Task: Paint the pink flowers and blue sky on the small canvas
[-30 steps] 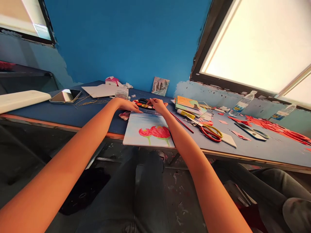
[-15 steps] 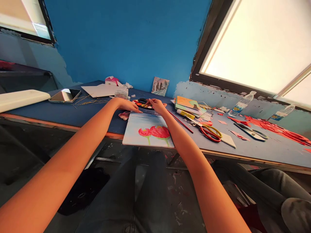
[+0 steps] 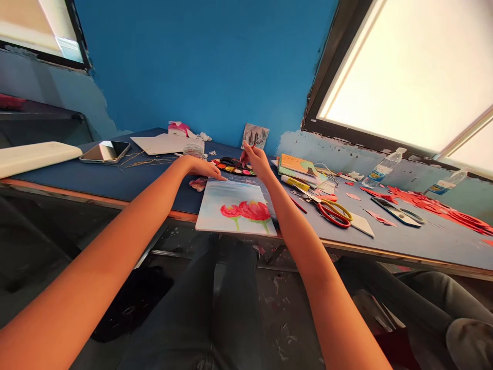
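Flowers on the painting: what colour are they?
The flowers are red with pinkish patches, above green stems; the head view shows them.

Room before phone (image 3: 106,152); palette (image 3: 230,168) beyond painting (image 3: 234,196)

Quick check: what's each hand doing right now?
Left hand: open, at the painting's top edge, nothing visibly held.
Right hand: closed on a thin brush.
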Action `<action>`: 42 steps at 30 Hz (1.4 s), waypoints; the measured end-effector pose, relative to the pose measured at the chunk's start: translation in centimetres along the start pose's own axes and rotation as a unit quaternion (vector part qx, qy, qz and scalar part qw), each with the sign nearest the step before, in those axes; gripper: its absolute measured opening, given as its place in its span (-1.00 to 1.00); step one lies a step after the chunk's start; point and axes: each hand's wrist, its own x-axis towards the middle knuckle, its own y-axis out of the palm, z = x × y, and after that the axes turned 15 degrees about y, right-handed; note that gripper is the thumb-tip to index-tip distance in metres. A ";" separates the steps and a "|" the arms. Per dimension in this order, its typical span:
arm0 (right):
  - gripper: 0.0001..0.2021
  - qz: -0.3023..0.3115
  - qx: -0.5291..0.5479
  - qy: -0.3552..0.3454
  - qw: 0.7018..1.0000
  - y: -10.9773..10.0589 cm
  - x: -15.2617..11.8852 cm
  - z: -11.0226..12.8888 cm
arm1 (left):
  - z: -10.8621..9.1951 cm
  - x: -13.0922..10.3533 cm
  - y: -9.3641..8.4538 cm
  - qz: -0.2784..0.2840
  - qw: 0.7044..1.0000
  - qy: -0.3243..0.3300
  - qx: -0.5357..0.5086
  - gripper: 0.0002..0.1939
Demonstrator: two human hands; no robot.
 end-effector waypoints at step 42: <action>-0.37 0.197 0.083 -0.063 0.975 1.7 -3.3 3.0 | 0.2 0.3 -0.1 0.010 0.999 -0.002 0.047 -0.48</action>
